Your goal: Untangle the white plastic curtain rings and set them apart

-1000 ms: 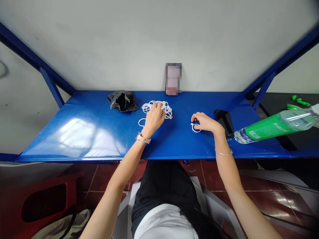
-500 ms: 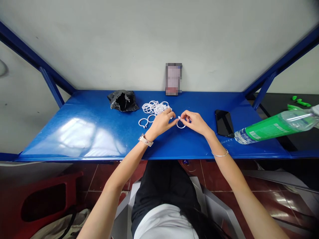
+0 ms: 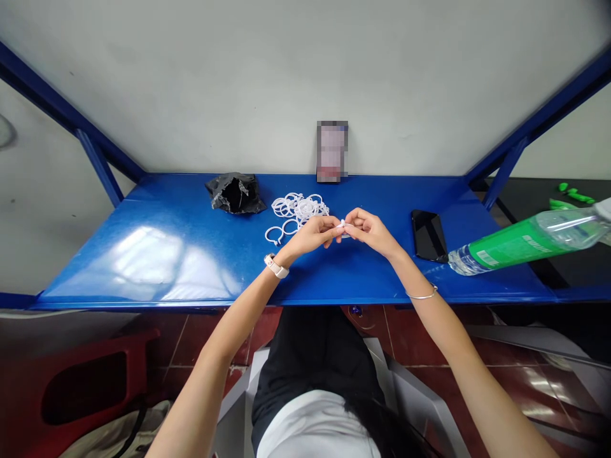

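Between my two hands is a white curtain ring (image 3: 342, 223), its small knob pointing up and most of its loop hidden by fingers. My left hand (image 3: 317, 233) is closed, thumb and fingertips pinching the left side of it. From the other side my right hand (image 3: 369, 229) pinches it too, its fingers curled. Just behind and left of my left hand lies a loose pile of similar white rings (image 3: 304, 207) on the blue table (image 3: 258, 273). Two of them lie apart at the pile's near left edge.
Left of the pile sits a crumpled black plastic bag (image 3: 228, 198), its mouth open. A phone with a blurred screen (image 3: 331, 152) leans on the wall. On the right lie a black phone (image 3: 429, 235) and a green-labelled bottle (image 3: 515, 247). Blue metal braces (image 3: 506, 172) flank the table.
My left hand has moved right and turned to grip the ring alongside my right hand. The ring's loop, visible below the fingers before, is now mostly covered.
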`<state>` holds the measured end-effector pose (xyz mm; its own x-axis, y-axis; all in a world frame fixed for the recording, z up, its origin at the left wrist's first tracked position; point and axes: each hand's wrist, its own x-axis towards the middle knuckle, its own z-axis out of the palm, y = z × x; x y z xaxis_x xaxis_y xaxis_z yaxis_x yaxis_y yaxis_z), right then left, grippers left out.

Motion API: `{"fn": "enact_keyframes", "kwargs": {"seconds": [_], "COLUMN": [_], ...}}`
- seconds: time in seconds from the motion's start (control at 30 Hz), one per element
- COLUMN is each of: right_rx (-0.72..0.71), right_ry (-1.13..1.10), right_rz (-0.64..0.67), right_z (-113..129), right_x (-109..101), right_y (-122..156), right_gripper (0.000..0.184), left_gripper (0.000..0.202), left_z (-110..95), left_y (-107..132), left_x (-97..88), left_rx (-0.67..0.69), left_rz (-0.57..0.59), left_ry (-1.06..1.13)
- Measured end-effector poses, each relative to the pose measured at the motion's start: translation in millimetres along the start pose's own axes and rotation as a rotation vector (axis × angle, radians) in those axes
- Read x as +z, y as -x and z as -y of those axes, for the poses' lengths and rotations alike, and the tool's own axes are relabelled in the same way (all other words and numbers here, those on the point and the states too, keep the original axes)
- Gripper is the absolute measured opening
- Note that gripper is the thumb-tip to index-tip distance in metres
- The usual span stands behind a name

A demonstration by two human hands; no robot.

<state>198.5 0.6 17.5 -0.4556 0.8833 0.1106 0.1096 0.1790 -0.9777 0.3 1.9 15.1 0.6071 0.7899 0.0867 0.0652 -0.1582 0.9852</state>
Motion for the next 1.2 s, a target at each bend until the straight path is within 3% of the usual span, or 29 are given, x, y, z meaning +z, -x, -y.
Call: {"fn": "enact_keyframes", "kwargs": {"seconds": [0.23, 0.4, 0.6, 0.8, 1.0, 1.2], "right_rx": [0.101, 0.089, 0.096, 0.081, 0.122, 0.140], "right_ry": [-0.284, -0.508, -0.591, -0.667, -0.724, -0.584], "right_rz": [0.177, 0.236, 0.186, 0.140, -0.046, -0.174], "right_z": [1.1, -12.6, -20.9, -11.9, -3.1, -4.8], "right_x": [9.4, 23.9, 27.8, 21.4, 19.4, 18.1], "right_y": [-0.1, -2.4, -4.5, -5.7, -6.4, -6.9], "right_gripper": [0.050, 0.061, 0.066, 0.053, 0.017, 0.028], "left_gripper": [0.057, 0.068, 0.072, 0.065, 0.053, 0.030], "left_z": [-1.0, -4.1, -4.2, -5.5, -8.4, -1.9], "left_y": [0.7, -0.1, -2.2, -2.8, -1.2, -0.4], "left_x": [3.6, 7.8, 12.4, 11.7, 1.3, -16.0], "left_rx": [-0.022, 0.008, -0.053, -0.023, 0.084, 0.145], "left_rz": [0.085, 0.061, 0.023, -0.081, -0.198, -0.445], "left_ry": [0.253, 0.312, 0.334, 0.412, 0.194, -0.385]}}
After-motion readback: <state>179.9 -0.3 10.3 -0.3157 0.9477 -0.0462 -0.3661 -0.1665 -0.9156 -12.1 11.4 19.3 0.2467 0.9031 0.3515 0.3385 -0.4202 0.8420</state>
